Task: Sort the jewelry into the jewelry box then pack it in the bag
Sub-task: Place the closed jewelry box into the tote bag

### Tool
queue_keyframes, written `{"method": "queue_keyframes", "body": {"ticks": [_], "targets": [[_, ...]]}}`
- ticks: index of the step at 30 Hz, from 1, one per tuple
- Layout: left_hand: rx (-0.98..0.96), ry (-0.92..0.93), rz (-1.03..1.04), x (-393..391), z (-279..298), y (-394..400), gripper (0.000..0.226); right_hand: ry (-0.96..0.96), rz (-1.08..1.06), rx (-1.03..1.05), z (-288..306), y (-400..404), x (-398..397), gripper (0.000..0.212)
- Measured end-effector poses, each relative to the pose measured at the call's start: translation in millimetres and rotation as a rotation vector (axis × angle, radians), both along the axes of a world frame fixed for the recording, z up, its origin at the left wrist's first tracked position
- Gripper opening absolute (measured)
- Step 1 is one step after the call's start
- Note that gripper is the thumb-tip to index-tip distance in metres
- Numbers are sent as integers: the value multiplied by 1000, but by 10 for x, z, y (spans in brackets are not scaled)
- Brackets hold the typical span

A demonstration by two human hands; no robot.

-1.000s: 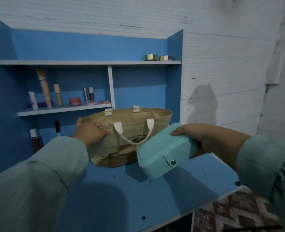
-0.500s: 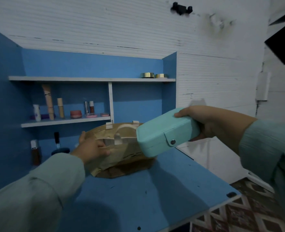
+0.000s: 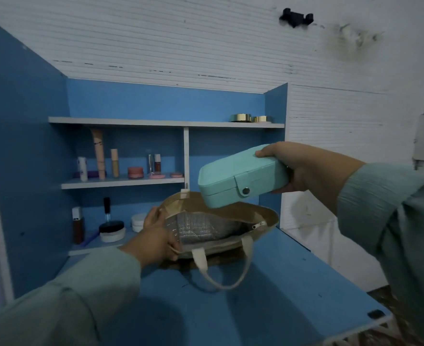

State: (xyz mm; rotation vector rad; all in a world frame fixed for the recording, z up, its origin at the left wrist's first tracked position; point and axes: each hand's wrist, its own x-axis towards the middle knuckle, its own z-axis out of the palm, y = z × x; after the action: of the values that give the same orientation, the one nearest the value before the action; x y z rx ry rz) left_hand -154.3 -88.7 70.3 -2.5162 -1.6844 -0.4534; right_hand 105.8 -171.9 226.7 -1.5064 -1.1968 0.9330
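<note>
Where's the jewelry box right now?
The closed mint-green snap-button jewelry box is held in the right hand, right of centre, above the open brown silver-lined bag.

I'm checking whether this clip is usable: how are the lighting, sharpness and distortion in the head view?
Head view: dim and blue-tinted; wide-angle bending of the shelf and wall lines; the jewelry box and bag stay readable; the left hand looks slightly soft; a shadow falls on the table.
</note>
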Motion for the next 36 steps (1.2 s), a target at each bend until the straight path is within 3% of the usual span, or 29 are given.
{"method": "queue_keyframes", "body": {"ticks": [5,9,15,26,33,36], "targets": [[-25,-41,4,-14,17,-4,27,24,41,-40,-158,119,-231,23],[-57,-51,15,-51,75,6,28,88,40,-29,-438,262,-399,48],[-78,-117,-16,-67,341,-28,19,-204,-68,95,-780,610,-573,72],[-224,-165,-43,-162,582,152,12,-448,144,-152,-646,1111,-710,79],[-277,-188,-31,-146,695,141,22,-673,370,-317,-571,1268,-809,53],[-314,-213,-11,-165,741,127,14,-812,470,-418,-520,1322,-859,49]]}}
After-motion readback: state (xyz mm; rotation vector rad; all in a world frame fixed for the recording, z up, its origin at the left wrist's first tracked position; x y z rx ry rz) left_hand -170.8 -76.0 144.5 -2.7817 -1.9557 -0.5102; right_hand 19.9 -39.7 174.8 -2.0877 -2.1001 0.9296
